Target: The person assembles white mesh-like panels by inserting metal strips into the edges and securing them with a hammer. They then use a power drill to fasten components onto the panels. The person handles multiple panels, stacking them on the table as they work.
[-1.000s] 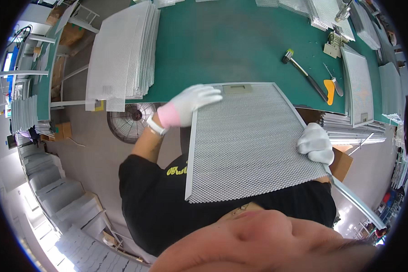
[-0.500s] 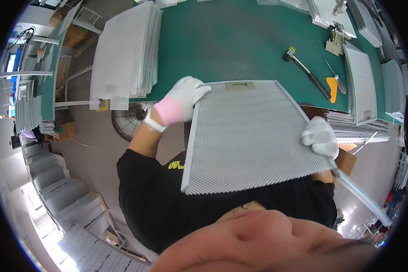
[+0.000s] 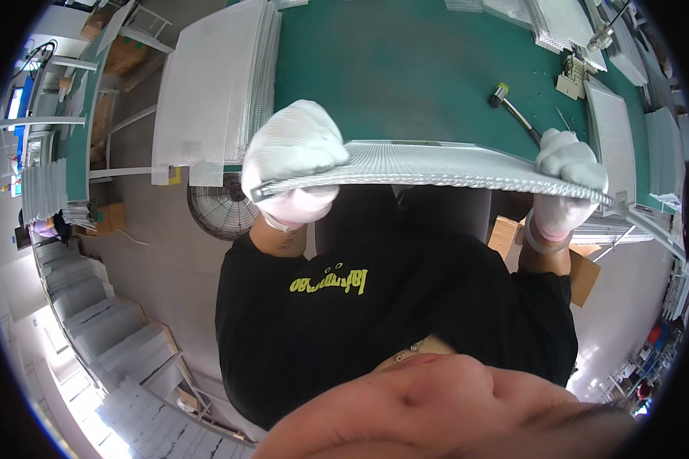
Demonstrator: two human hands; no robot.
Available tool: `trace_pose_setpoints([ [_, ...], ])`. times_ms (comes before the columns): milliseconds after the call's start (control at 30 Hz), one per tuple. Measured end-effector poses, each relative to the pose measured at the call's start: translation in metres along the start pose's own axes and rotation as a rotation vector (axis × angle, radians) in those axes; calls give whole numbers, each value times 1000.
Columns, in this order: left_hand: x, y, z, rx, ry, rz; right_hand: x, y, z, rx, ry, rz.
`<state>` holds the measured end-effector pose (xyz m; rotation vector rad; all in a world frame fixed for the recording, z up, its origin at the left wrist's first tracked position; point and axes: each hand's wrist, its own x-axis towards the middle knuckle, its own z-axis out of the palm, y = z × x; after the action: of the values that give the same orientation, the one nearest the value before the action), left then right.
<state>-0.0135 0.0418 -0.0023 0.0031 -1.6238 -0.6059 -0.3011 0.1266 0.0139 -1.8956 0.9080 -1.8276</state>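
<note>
A silver metal mesh filter panel (image 3: 421, 164) is tilted up in front of me, seen nearly edge-on, with its far edge at the green table. My left hand (image 3: 295, 157), in a white glove, is closed around the panel's left side. The gloved right hand (image 3: 570, 168) grips the right side near the corner, fingers over the top. From that corner a loose-looking metal frame strip (image 3: 654, 229) sticks out to the lower right. The near edge of the mesh shows no frame strip on it.
Stacked mesh sheets (image 3: 214, 92) overhang the left of the green table (image 3: 360, 69). A rubber mallet (image 3: 517, 111) lies at the right, beside a framed panel (image 3: 612, 138). Below the table's left side stands a floor fan (image 3: 220, 206). A cardboard box (image 3: 584, 279) sits low at the right.
The panel's near edge has swung up, from lying broad toward me to almost edge-on. My left hand has moved from the far left corner to the near left edge; the right hand has risen.
</note>
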Motion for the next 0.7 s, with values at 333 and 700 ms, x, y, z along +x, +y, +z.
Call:
trace_pose_setpoints([
  [333,0,-18,6,-31,173,-165,21,-8,-5,-248,440,-5],
  [700,6,-19,-9,94,97,-431,103,-47,-62,-719,-679,-185],
])
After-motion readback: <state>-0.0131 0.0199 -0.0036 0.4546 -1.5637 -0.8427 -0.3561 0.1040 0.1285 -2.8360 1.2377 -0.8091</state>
